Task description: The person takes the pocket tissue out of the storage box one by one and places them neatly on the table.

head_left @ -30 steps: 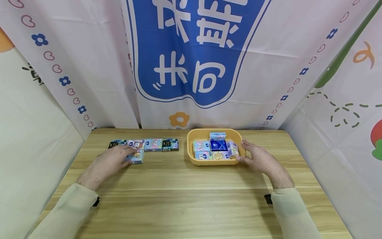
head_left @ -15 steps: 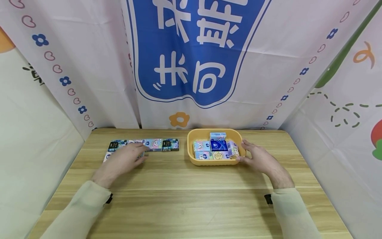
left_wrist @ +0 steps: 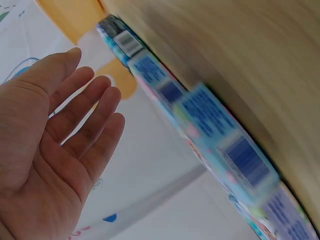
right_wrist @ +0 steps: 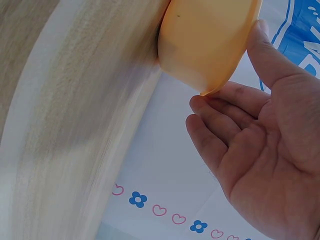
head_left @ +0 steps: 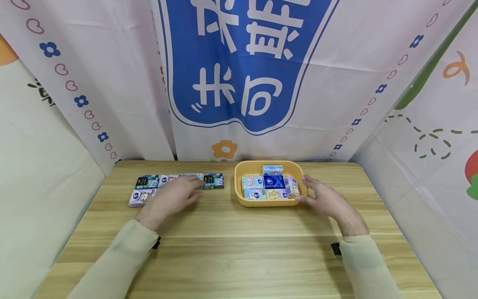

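My left hand [head_left: 171, 199] hovers over the row of small pocket tissue packs on the left of the table, holding nothing. In the left wrist view its fingers [left_wrist: 102, 107] are loosely extended, apart from the packs. Below the row, a blue pack [left_wrist: 227, 142] and a lilac pack [head_left: 141, 197] lie in front; the hand hides part of the row in the head view. At the row's right end sits a dark patterned pack [head_left: 213, 181]. My right hand [head_left: 326, 201] grips the right end of a yellow plastic basket [head_left: 240, 199], thumb and fingers at its rim.
Several tissue packs lie in the basket, among them a dark blue one [head_left: 274, 182] and one tilted at the right [head_left: 291, 186]. A printed cloth [head_left: 201, 141] hangs behind the wooden table [head_left: 239, 257], with more cloth at both sides.
My left hand has moved right along the row, away from the pack at its front left, uncovering the lilac pack. The right hand and basket have stayed put.
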Available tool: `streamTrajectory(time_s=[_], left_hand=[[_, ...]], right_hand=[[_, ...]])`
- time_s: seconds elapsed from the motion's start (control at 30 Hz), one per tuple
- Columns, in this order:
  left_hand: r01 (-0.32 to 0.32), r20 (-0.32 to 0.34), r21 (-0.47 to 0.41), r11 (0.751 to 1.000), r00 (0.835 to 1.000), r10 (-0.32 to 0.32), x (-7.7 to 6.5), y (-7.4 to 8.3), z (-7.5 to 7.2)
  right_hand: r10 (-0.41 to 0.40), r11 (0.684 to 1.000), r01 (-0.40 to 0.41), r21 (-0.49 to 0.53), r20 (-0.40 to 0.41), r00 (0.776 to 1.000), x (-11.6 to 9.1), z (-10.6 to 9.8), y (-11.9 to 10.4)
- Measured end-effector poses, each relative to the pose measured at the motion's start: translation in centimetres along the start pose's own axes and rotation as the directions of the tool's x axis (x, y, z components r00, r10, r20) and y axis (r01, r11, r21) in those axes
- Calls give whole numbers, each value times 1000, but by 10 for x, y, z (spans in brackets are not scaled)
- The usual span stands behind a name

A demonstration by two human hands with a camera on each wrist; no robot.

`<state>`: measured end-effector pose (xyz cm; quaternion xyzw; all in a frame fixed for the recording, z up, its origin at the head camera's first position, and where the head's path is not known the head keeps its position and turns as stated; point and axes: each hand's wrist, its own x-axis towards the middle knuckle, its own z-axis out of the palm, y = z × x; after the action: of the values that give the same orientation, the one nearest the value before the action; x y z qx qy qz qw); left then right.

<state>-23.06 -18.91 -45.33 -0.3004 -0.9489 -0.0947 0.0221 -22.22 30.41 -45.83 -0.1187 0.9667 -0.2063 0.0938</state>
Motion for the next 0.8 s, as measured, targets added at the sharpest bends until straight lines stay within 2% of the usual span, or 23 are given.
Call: streamTrajectory(time_s=[0.2, 0.33, 0.5, 0.8], left_hand=[[-11, 11, -1, 1000, 1000, 11, 15, 14, 2], [4, 25, -22, 1000, 1000, -3, 25, 25, 1], [-8, 21, -49, 999, 1000, 9, 38, 40, 0], [-10, 40, -75, 997, 999, 13, 57, 58, 4]], right_hand=[[2, 1000, -2, 0, 3, 1000, 1, 0, 0], [2, 1000, -2, -3, 6, 1000, 1, 1, 0], [4, 1000, -4, 1, 9, 1000, 2, 1, 1], [15, 1000, -15, 6, 13, 1000, 2, 1, 0]])
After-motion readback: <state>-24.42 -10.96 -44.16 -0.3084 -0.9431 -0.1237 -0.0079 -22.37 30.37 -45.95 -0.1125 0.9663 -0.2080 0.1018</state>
